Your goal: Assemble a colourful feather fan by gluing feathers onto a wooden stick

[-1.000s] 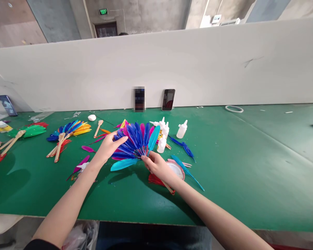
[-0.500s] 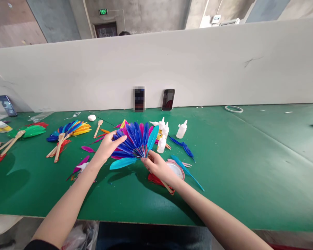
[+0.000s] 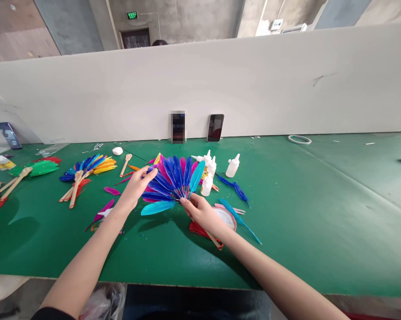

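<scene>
A feather fan [image 3: 174, 178] of dark blue, magenta and turquoise feathers is spread above the green table. My right hand [image 3: 200, 210] grips it at the base, where the quills meet, thumb on top. The handle with a red tassel [image 3: 200, 230] comes out below that hand. At the fan's upper left edge, my left hand [image 3: 136, 186] pinches the tip of a blue-purple feather between thumb and fingers. White glue bottles [image 3: 207, 184] stand just behind the fan's right side. A round lid-like dish [image 3: 226, 217] lies beside my right wrist, partly hidden.
Finished-looking feather fans [image 3: 87, 173] lie at the left. Loose blue feathers [image 3: 237, 189] and a turquoise feather [image 3: 245, 224] rest on the right. Two phones, one a dark phone [image 3: 216, 128], lean on the white partition [image 3: 270, 84]. A white ring [image 3: 299, 140] lies farther right.
My left hand has shifted slightly up at the fan's left edge, its fingers now closed at the feather tip instead of thumb laid across the feathers. My right hand's thumb has moved slightly up.
</scene>
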### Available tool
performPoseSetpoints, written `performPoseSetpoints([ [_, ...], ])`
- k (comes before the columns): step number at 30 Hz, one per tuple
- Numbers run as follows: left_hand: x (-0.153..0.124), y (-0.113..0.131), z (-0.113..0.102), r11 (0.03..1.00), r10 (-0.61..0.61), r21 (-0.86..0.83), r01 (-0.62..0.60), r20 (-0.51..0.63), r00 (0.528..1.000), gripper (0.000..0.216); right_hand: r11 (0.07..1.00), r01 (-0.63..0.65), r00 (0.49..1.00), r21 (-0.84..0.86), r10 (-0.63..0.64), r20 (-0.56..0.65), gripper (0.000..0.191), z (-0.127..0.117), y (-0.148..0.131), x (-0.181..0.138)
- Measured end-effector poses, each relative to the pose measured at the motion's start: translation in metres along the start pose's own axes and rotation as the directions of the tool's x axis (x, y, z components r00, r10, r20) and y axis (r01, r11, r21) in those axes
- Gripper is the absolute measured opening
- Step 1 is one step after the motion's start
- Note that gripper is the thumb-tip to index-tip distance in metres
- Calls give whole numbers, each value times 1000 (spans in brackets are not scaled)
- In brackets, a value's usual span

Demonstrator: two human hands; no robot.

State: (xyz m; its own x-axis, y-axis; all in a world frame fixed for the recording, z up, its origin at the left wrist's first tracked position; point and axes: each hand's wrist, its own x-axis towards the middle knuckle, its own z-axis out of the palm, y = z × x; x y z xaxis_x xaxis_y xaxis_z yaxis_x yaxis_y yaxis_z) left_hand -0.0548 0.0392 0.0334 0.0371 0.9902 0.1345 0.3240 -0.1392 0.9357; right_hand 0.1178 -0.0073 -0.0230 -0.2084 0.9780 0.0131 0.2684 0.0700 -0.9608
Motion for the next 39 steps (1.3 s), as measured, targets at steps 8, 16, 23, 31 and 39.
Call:
performPoseSetpoints([
  [8,-2,3,-2,999,31,8,-32,75,997,20,1000,1,1000,1,0,-12,36,1,0,0],
  [16,0,1,-1,997,63,36,-65,52,997,21,1000,18,1000,3,-18,-1,34,0,-2,-1],
  [23,0,1,0,988,128,83,-131,39,991,20,999,30,1000,-10,-30,8,32,0,-1,-1],
  [31,0,-1,0,989,129,67,-132,38,991,20,1000,17,1000,-24,-18,-20,31,1,-1,-1],
  [39,-1,1,1,992,117,38,-119,62,991,21,993,-77,996,86,73,45,25,1,-7,-2],
])
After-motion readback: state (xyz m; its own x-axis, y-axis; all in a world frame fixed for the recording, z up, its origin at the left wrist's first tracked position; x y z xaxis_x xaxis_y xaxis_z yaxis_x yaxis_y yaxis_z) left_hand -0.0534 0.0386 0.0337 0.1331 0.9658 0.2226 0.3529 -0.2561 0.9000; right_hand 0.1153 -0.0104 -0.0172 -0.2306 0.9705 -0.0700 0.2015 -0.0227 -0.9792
